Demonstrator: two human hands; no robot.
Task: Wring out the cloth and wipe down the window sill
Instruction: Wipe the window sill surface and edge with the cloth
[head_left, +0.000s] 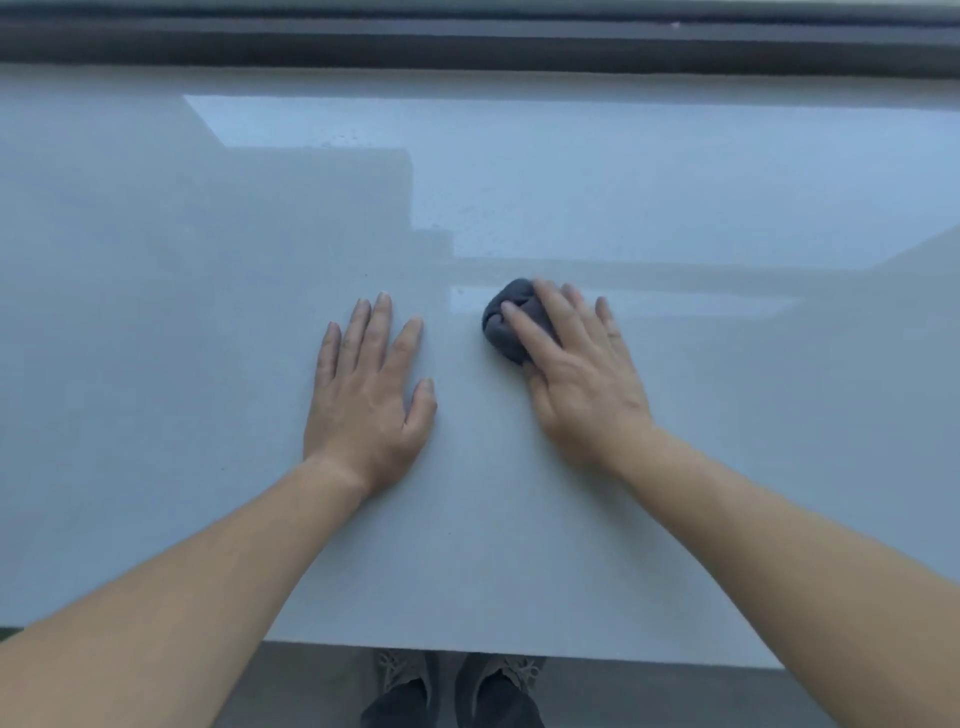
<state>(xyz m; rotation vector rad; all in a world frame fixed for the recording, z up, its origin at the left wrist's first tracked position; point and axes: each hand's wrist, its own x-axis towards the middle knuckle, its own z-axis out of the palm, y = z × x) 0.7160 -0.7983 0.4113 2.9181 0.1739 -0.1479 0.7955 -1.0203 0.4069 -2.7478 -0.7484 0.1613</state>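
head | left hand (363, 395) flat on pale grey glossy window sill (208, 312), grip apart, fingers straight | right hand (576, 374) presses balled dark grey cloth (501, 319) onto sill, just right of left hand | right grip apart, fingers straight over cloth

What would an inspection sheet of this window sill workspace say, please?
Surface: pale, glossy window sill; reflections across it and fine specks toward the far middle.
Job's things: dark grey cloth, bunched into a ball, lying on the sill.
Clutter: nothing seen.
Grippers: left hand rests palm down on the sill, fingers straight, holding nothing; right hand lies over the cloth with straight fingers.
Cables: nothing seen.
Surroundings: dark window frame along the sill's far edge; grey floor and the person's shoes below the near edge.
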